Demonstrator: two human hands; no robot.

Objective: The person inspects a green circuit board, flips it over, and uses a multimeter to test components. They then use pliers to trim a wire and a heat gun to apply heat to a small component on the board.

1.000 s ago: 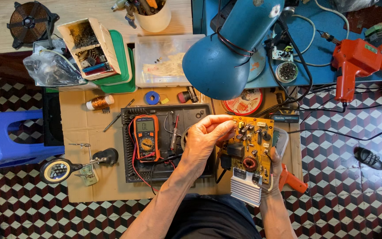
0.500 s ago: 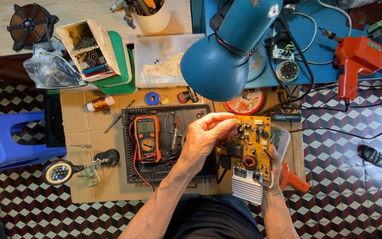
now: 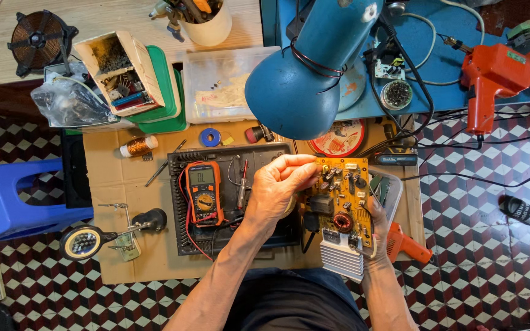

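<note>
1. The left hand [image 3: 277,187] pinches the top left edge of a yellow circuit board [image 3: 341,199]. Its grip is pressed together on the board, with the fingers curled over the edge.
2. The right hand [image 3: 378,230] holds the same board from below and from the right side. Its grip is wrapped around the lower right corner, and only some fingers show.
3. The board is held up in the air, just above the right part of the desk [image 3: 111,184]. It has a round copper coil and many small parts on it. A white ribbed metal block [image 3: 341,258] hangs at its bottom edge.
4. A big blue lamp [image 3: 305,79] hangs right above the board.
5. An orange meter [image 3: 203,193] with red and black wires lies on a black mat [image 3: 182,239], just left of the left hand.
6. A magnifying glass on a stand [image 3: 84,241] sits near the left edge of the desk.
7. A small roll of copper wire [image 3: 137,146] lies at the top left of the desk.
8. An orange tool [image 3: 407,246] peeks out just beside the right hand.
9. A red tool [image 3: 504,73] rests on the blue top, well apart from the hands.
10. A blue stool [image 3: 7,199] stands on the checkered floor to the left.
</note>
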